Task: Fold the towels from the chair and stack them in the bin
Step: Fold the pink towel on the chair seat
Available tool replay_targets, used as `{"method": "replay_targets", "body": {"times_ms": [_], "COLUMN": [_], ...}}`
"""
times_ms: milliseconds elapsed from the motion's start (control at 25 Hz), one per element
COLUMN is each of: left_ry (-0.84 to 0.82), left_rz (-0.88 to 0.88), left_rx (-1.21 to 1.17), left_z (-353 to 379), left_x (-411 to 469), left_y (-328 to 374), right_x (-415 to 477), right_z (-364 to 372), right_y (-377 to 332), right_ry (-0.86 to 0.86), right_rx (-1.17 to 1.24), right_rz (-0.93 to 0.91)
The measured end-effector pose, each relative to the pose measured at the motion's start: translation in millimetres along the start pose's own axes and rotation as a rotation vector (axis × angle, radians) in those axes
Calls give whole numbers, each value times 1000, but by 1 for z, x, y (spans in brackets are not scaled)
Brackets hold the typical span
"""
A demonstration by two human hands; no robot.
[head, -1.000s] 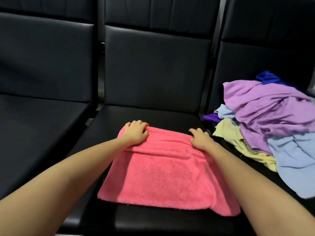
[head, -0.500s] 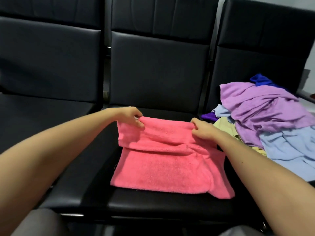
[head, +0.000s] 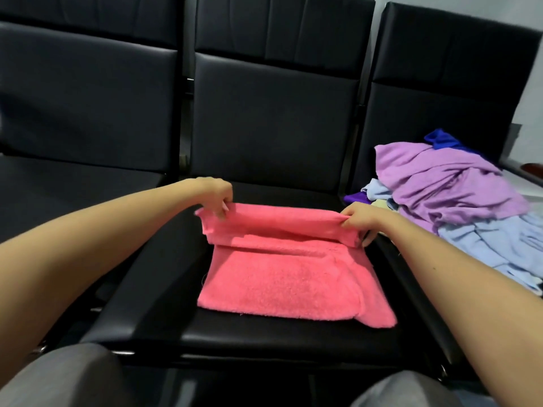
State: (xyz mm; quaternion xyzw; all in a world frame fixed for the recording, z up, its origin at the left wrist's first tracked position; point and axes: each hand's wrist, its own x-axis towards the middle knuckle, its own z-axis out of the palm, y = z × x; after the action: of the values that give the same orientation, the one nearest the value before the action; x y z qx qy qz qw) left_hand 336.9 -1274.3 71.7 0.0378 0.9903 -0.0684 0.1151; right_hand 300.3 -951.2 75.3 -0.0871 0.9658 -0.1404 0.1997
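Note:
A pink towel [head: 282, 283] lies partly folded on the middle black chair seat [head: 264, 339]. My left hand [head: 216, 195] pinches the towel's far left corner and my right hand [head: 360, 220] pinches its far right corner. Between them the far edge is lifted off the seat and curls over toward me. On the right seat sits a heap of unfolded towels [head: 452, 195]: lilac on top, light blue below, with dark blue, purple and pale yellow pieces showing. No bin is in view.
A third black chair [head: 73, 177] stands on the left. All three have tall backrests close behind the seats. My knees in grey trousers [head: 67, 377] show at the bottom edge.
Both hands went from pressing the towel's far edge flat to pinching its corners and lifting that edge up off the seat. My view pulled back from the chairs.

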Motion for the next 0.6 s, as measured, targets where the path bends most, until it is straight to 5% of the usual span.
{"method": "replay_targets", "body": {"times_ms": [120,200,360,520,600], "left_ry": [-239,-222,6,208,511], "left_rz": [-3,-84,-317,-378,-328], "left_rx": [-210,-339,-714,-1044,-1055], "left_z": [4,6,13,-22,-60], "left_x": [1,4,32,59,71], "left_y": [0,-3,-14,-22,-32], "right_x": [0,11,38,73,88], "right_z": [4,7,-3,-46,-80], "right_y": [-8,-12,-21,-37,-50], "right_ry": [-200,-128,189,451,661], "right_rx": [199,384,883,914,856], "right_rz": [122,149,103,-32,-109]}}
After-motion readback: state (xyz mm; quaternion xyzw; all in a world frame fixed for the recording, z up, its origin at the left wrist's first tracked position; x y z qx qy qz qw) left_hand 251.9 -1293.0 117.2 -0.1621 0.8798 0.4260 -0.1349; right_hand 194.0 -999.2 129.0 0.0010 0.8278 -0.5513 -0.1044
